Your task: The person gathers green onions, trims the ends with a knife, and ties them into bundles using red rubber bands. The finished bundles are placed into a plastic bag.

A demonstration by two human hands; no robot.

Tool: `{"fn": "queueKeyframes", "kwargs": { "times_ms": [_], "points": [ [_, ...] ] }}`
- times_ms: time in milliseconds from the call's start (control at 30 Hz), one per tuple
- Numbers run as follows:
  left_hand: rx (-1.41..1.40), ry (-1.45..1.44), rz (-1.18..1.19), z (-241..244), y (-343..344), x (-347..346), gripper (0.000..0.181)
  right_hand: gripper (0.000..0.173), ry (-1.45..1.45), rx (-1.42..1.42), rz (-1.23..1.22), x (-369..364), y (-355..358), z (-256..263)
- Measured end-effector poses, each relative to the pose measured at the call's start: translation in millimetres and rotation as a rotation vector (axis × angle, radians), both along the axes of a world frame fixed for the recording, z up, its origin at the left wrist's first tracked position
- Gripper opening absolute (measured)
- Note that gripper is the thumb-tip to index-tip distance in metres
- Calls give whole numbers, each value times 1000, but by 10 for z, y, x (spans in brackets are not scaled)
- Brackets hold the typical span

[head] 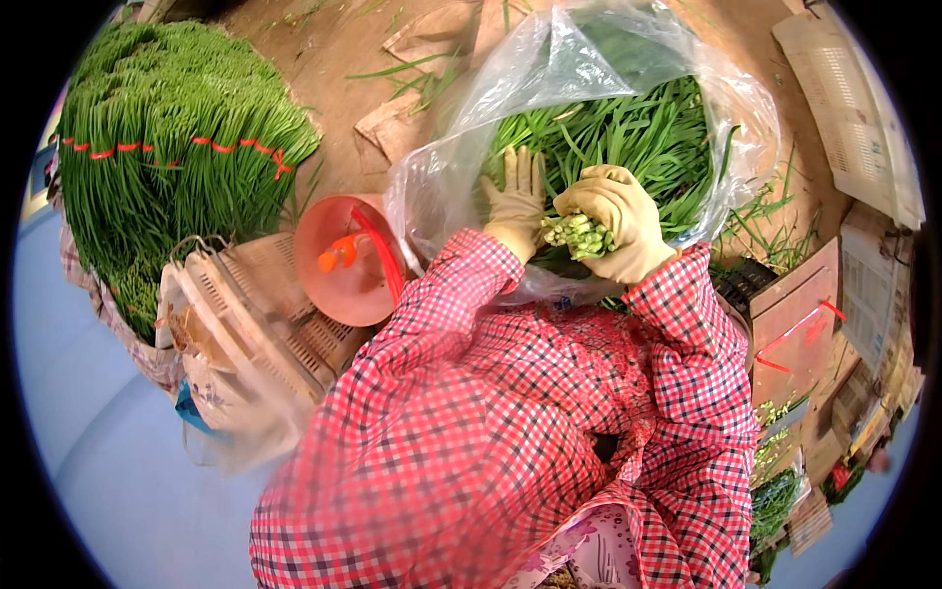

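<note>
A large clear plastic bag (478, 125) lies open in front of me with loose garlic chives (640, 121) inside. My right hand (625, 217), in a pale yellow rubber glove, is closed around a bunch of chives (580, 235); their pale cut stem ends point towards me and to the left. Just left of it, my left hand (517, 195) wears a matching glove. Its fingers are spread and point away from me, resting on or close above the greens at the bag's left side, with nothing gripped.
At left stands a big stack of chive bundles (184, 147) bound with red ties. A pink plastic bowl (316, 276) holds red strips and an orange-capped item. Nearby is a plastic crate (257, 272). Rightwards are a white crate (831, 96) and a brown board (798, 316). Loose leaves litter the floor (338, 96).
</note>
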State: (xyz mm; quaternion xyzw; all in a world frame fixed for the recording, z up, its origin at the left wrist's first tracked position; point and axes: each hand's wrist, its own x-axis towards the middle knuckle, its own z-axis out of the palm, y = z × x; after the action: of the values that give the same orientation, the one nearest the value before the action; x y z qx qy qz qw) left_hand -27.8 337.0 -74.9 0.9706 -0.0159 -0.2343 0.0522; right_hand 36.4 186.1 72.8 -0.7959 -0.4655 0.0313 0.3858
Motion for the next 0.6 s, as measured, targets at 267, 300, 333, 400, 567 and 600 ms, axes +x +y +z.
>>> {"fn": "queueKeyframes", "kwargs": {
  "times_ms": [267,300,333,400,567,600],
  "points": [
    [10,50,-30,82,-56,-9,140,45,85,381,-256,63,-427,773],
    [-5,43,-19,78,-57,-27,139,44,121,390,-316,27,-482,960],
    [-19,32,-11,90,-58,-29,139,42,106,435,-398,13,-555,1077],
    [-30,-56,0,38,-14,-59,138,38,1,495,-518,-5,-643,1498],
    [3,0,-10,142,-124,-28,134,37,-107,637,-656,-168,-1202,2197],
    [16,23,15,179,-69,-29,135,36,-82,784,-783,-194,-1239,2182]
  ]
}}
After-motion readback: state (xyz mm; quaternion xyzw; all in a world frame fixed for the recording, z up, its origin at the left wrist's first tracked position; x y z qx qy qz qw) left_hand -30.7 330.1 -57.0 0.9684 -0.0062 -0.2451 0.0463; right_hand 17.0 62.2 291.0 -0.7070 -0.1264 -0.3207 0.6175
